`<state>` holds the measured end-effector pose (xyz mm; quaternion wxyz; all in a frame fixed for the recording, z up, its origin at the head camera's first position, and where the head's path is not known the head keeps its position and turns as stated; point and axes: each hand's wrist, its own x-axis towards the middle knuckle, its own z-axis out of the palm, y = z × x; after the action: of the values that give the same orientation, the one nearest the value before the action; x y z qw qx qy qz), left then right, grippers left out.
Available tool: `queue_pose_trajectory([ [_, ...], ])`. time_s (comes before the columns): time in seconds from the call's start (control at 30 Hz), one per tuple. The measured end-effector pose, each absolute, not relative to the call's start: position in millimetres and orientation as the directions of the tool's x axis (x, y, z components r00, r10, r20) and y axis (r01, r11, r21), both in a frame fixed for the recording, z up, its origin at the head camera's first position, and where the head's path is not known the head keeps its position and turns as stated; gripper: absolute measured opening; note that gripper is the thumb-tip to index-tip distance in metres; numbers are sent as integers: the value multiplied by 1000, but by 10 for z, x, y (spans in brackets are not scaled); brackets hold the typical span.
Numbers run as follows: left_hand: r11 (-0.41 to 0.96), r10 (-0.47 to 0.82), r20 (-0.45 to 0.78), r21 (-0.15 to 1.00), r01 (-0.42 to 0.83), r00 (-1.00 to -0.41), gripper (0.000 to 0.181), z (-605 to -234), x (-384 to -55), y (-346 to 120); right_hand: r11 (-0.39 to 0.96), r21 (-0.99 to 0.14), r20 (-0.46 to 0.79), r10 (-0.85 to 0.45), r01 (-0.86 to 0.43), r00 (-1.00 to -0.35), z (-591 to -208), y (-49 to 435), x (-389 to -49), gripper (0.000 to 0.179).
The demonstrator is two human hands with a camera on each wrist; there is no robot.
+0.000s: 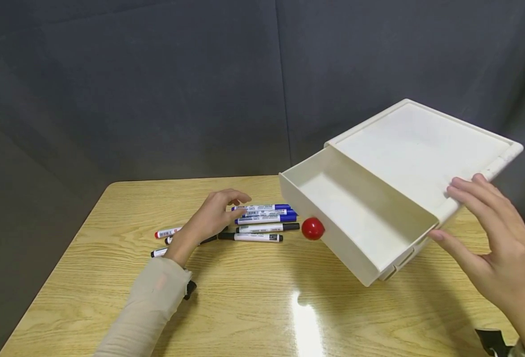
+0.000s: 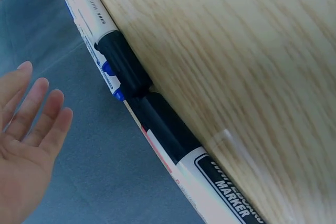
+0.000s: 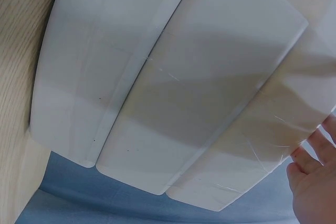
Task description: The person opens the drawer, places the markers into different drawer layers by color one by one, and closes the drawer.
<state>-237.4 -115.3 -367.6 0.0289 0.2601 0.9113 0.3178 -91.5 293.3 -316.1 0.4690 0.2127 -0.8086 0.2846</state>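
Note:
My left hand (image 1: 215, 210) hovers over the markers, its fingers loosely bent and holding nothing; the left wrist view shows the same hand (image 2: 26, 150) apart from a black-capped whiteboard marker (image 2: 218, 182). Several blue-capped markers (image 1: 267, 218) lie side by side close to the fingertips. Just in front of them lie black-capped markers (image 1: 255, 237). On the right stands a white plastic drawer unit (image 1: 427, 148). Its top drawer (image 1: 329, 218) is pulled out, with a round red knob (image 1: 312, 228) on the front. My right hand (image 1: 501, 243) rests on the unit's top edge, fingers extended.
More markers, one red-capped (image 1: 167, 232), lie partly behind my left wrist. The wooden table (image 1: 235, 307) reaches back to a dark grey curtain (image 1: 191, 89). In the right wrist view, the unit's stacked tiers (image 3: 173, 87) rise from the table.

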Motion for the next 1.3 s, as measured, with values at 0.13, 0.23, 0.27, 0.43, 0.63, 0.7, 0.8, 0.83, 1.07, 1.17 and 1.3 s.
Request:
queue_pose_trajectory([
  [0.13,658,492,108,604,450,-864,29,-3700,-2385,-1159,747,-261,881,-76,-612,-468,-3157,2931,-914,74],
  [0.23,655,497,103,607,450,-862,30,-3715,-2387,-1167,745,-261,882,-75,-613,-466,-3154,2931,-913,74],
  [0.27,655,499,99,607,450,-861,30,-3720,-2388,-1170,745,-261,882,-74,-614,-465,-3153,2931,-913,74],
  [0.43,661,498,79,610,437,-863,31,-3735,-2392,-1174,746,-260,881,-77,-613,-467,-3148,2936,-913,75],
  [0.63,665,496,64,614,426,-866,30,-3752,-2407,-1164,745,-264,879,-76,-613,-471,-3142,2932,-910,75],
  [0.7,665,498,55,616,422,-865,31,-3763,-2413,-1167,744,-266,878,-74,-613,-472,-3139,2928,-908,75],
  [0.8,666,499,44,619,415,-866,31,-3780,-2416,-1173,746,-264,879,-75,-611,-470,-3139,2931,-910,75],
  [0.83,668,498,42,619,414,-866,31,-3781,-2415,-1175,749,-262,879,-75,-609,-471,-3139,2932,-911,75],
  [1.07,661,498,18,639,393,-867,29,-3811,-2421,-1175,750,-263,878,-75,-606,-474,-3135,2932,-908,75],
  [1.17,661,497,2,646,381,-868,28,-3830,-2422,-1178,750,-264,878,-73,-607,-472,-3138,2932,-906,75],
  [1.3,659,499,-6,652,375,-866,27,-3858,-2422,-1176,750,-266,878,-69,-605,-473,-3145,2934,-905,75],
])
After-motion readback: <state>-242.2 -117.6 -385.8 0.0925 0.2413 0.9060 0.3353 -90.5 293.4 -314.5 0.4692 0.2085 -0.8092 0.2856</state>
